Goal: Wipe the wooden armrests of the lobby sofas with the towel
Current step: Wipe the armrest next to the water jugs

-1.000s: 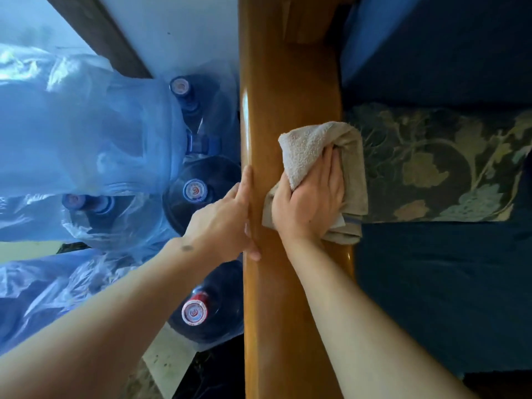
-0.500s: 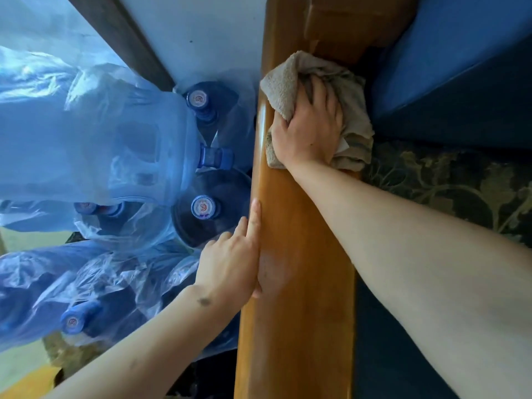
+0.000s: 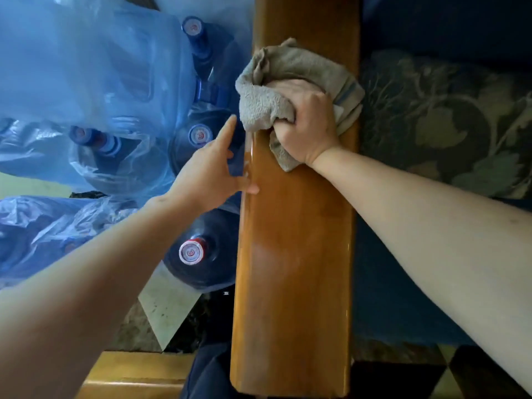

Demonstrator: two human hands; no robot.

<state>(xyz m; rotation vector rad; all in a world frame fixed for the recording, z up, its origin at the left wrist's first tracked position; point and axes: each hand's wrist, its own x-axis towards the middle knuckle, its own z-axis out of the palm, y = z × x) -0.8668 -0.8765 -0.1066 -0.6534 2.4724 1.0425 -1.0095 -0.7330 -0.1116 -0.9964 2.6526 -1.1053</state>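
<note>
Our right hand point(image 3: 305, 125) closed around the bunched grey towel point(image 3: 276, 90), pressing it on the glossy wooden armrest point(image 3: 293, 254), our left hand point(image 3: 210, 174) open, thumb on the armrest's left edge, wrapped water bottles point(image 3: 198, 249) beside, floral cushion point(image 3: 449, 122) right.

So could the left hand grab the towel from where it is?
Probably yes. The left hand rests open by the armrest edge, beside the towel, nothing between them, though the right hand grips it.
</note>
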